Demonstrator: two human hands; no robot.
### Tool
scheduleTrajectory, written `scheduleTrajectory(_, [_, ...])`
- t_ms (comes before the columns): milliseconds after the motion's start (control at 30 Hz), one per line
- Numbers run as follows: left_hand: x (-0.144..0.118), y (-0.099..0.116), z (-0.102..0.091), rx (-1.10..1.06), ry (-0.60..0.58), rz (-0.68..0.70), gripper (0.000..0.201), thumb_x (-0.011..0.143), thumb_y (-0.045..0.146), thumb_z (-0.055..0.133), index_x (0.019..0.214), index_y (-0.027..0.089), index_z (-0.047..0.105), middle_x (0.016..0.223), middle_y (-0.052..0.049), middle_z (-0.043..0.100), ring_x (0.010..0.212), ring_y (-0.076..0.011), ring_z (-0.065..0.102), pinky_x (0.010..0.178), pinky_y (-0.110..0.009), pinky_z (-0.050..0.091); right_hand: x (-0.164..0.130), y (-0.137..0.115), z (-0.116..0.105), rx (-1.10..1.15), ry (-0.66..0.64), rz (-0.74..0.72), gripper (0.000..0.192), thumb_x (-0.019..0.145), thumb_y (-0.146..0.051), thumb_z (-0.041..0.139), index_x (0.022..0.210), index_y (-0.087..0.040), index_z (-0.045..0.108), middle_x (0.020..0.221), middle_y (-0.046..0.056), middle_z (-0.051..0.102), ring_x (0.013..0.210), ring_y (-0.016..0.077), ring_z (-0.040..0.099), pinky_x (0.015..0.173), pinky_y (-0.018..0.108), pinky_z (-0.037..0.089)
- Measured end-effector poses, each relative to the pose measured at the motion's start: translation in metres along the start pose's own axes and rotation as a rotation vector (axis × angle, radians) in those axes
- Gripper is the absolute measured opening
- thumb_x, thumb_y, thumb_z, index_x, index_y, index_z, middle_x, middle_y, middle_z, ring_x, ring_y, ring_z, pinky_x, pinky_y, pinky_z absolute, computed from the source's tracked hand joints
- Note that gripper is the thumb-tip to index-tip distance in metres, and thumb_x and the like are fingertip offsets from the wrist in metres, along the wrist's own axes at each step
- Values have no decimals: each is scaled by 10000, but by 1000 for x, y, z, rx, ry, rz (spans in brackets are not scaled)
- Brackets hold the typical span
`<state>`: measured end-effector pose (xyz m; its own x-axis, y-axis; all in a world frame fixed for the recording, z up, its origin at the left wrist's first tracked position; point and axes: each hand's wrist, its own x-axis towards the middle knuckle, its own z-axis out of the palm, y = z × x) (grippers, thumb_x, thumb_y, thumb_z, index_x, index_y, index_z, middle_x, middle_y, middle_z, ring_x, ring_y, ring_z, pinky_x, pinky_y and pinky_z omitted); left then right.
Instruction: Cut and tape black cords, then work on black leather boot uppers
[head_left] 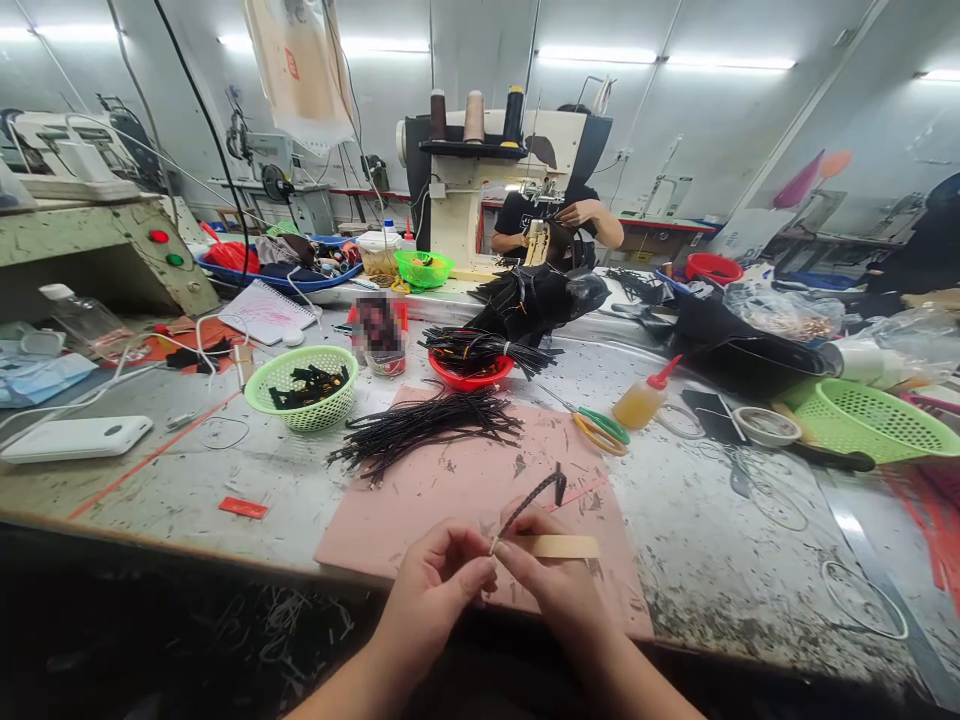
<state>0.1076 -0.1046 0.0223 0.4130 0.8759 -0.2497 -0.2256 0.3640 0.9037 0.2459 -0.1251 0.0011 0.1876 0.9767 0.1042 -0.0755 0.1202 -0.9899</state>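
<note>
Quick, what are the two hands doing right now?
Left hand: closed, pinching the end of the black cord.
Right hand: closed, pinching the same cord, with a flat tan stick under its fingers.

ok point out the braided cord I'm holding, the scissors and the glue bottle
braided cord (534, 497), head view, middle of the black braid
scissors (602, 429), head view, on the green and yellow handles
glue bottle (639, 404), head view, on the amber body
</note>
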Motion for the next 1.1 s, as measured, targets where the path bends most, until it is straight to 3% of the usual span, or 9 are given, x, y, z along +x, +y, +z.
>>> scheduleTrajectory(200, [-3,3,-4,101,-69,39,291,656,421,701,674,154,587,567,16,570,562,-107,487,554,-218,402,2,-8,-2,-15,-165,-102,167,718,-359,658,749,-194,652,746,24,592,744,172,564,675,277,451])
scheduleTrajectory(333, [-2,1,-4,80,-59,20,294,650,411,715,673,147,588,561,8,590,551,-103,499,547,-210,403,0,-12,-1,-31,-139,-100,157,733,-330,651,694,-185,607,691,3,552,666,141,540,616,250,444])
scheduleTrajectory(533, [-1,2,2,-230,-72,-194,311,560,372,777,634,133,591,470,17,556,449,-76,479,427,-162,333,0,-8,-4,0,-209,-69,151,772,-338,609,759,-189,620,705,19,600,665,148,570,607,255,456])
scheduleTrajectory(767, [-2,5,3,-245,-152,-359,328,525,361,791,682,112,646,414,23,519,358,-50,425,346,-141,239,1,-13,-10,-180,-321,-204,220,843,-380,512,792,-186,603,785,36,561,756,162,547,686,284,442])
scheduleTrajectory(833, [-2,4,3,-204,-109,-334,321,521,378,793,642,126,634,437,14,544,387,-63,456,358,-144,264,-1,-11,-10,-226,-323,-173,241,859,-399,472,798,-182,558,776,33,544,732,156,536,665,282,438])
scheduleTrajectory(967, [-2,4,1,-22,-59,-128,317,534,412,780,628,142,645,562,-13,622,553,-113,537,514,-194,404,-5,-4,-11,-377,-308,-107,245,876,-402,413,828,-181,509,775,42,548,737,169,531,654,295,440])
scheduleTrajectory(1100, [-2,6,-3,204,-76,-41,316,628,446,700,615,134,656,571,-16,619,584,-126,521,601,-230,404,-6,-1,-14,-590,-286,-219,166,877,-317,415,849,-187,514,802,55,577,758,179,540,673,308,441])
